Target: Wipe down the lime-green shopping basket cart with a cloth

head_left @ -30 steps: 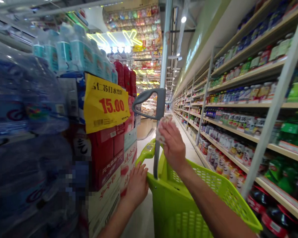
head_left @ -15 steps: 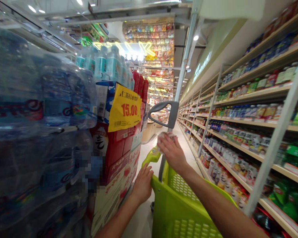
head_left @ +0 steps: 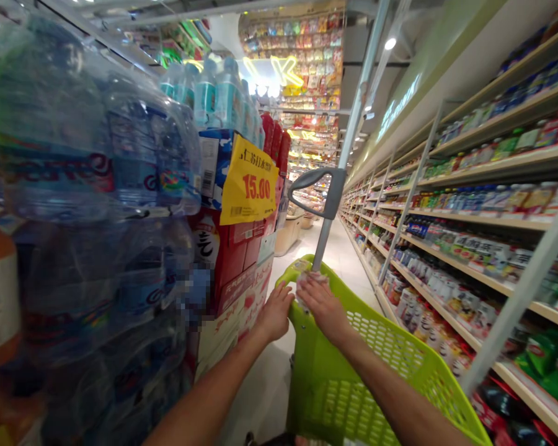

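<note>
A bright green plastic shopping basket [head_left: 328,347] with slotted sides and a grey pole with a looped handle [head_left: 316,192] stands before me. My left hand [head_left: 276,313] is closed over the near left corner of its rim, fingertips on the edge. Just to the right, my right hand [head_left: 323,310] presses a crumpled pale cloth [head_left: 314,279] against the rim near the foot of the pole. Its fingers lie over the cloth and hide most of it. The two hands are close together.
Wrapped water bottle packs [head_left: 139,142] are stacked on the left, beside drink cartons [head_left: 232,260] with a yellow price sign [head_left: 250,183]. Long drink shelves [head_left: 469,285] line the right. A pale aisle floor [head_left: 328,238] runs ahead between them.
My right hand and the cloth have come down and nearer, from beside the pole onto the rim. More of the basket shows. The view has shifted, and my left hand stays on the rim.
</note>
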`<state>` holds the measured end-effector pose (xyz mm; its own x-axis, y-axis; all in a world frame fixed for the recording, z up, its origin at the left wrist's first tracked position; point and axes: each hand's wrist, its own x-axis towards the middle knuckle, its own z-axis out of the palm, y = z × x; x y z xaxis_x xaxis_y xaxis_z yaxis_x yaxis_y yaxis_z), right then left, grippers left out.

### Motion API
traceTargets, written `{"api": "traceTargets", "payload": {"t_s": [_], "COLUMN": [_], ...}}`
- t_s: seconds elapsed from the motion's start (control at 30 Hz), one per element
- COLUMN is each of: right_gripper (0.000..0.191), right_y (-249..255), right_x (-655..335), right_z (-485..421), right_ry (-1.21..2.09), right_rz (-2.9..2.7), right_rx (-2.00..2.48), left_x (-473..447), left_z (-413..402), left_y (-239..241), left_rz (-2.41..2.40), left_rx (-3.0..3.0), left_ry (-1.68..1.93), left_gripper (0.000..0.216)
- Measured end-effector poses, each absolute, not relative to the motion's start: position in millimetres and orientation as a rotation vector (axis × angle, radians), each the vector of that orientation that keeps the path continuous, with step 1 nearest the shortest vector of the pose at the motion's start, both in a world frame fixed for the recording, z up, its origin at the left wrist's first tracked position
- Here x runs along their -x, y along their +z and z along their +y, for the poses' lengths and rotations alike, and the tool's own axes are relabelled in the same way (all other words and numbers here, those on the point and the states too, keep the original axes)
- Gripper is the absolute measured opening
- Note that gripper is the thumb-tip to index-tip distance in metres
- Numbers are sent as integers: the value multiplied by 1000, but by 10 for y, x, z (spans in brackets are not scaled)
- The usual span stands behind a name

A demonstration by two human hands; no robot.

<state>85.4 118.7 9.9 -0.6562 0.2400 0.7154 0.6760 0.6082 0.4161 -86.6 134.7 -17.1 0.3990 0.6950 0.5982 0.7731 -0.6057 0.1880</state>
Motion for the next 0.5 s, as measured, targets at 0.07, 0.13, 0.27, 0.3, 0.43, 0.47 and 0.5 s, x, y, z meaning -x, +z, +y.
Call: {"api": "traceTargets", "payload": {"t_s": [0.07, 0.13, 0.27, 0.3, 0.43, 0.47, 0.5], "right_gripper": [35, 33, 31, 31, 34, 33, 31], "right_y": [-168, -502, -712, -646, -499, -587, -730], "right_x": [-832, -827, -804, -796, -809, -822, -833], "right_z": [1155, 1056, 894, 890, 924, 911, 879], "right_ry": [-890, -837, -674, -651, -660, -670, -673], "right_rz": [-2183, -2218, -2269, -2233, -2115, -2155, -2219], "right_rx": [702, 642, 635, 655, 719, 711, 704], "left_x": [882, 900, 924, 927, 944, 951, 958], "left_z": [1365, 1370, 1362, 1357, 1329, 1323, 1320], "left_y": [-182, -185, -181, -183, -204, -211, -218], "left_rz": [-1317, -1302, -1280, -1273, -1222, -1203, -1184], "left_rx": [2533, 2546, 2565, 2571, 2625, 2640, 2650], "left_ry": [-992, -997, -1009, -1014, -1032, -1036, -1043], "left_gripper": [56, 54, 54, 54, 56, 57, 57]}}
